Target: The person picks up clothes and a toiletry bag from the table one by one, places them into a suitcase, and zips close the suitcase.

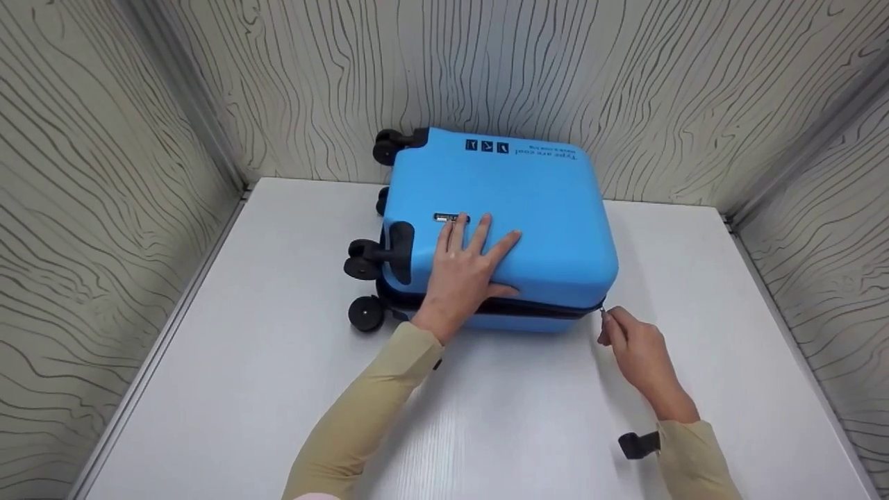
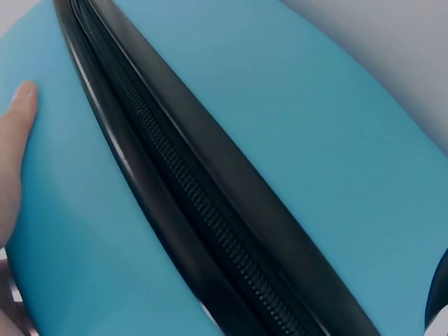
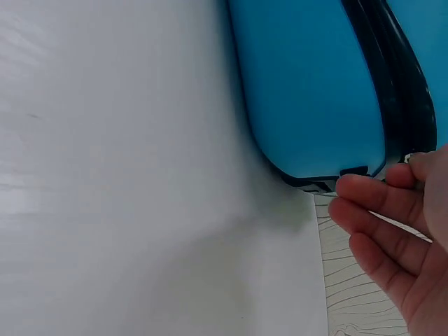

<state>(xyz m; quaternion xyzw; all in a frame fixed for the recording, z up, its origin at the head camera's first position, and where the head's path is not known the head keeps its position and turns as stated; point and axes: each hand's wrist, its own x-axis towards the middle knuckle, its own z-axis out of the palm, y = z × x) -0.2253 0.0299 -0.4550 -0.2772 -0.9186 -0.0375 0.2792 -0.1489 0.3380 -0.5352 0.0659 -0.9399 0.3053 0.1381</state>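
Note:
A bright blue hard-shell suitcase lies flat on the white table, its black wheels toward the left. My left hand rests spread on its upper shell, near the small badge. Along the side facing me runs a black zipper; its teeth look closed in the left wrist view. At the near right corner my right hand pinches a small zipper pull between thumb and forefinger. In the right wrist view, the fingers are beside the black trim at that corner, and the pull is mostly covered.
The white tabletop extends around the suitcase on the left, front and right. Wood-grain patterned panels stand at the back and both sides. A black strap device sits on the right wrist.

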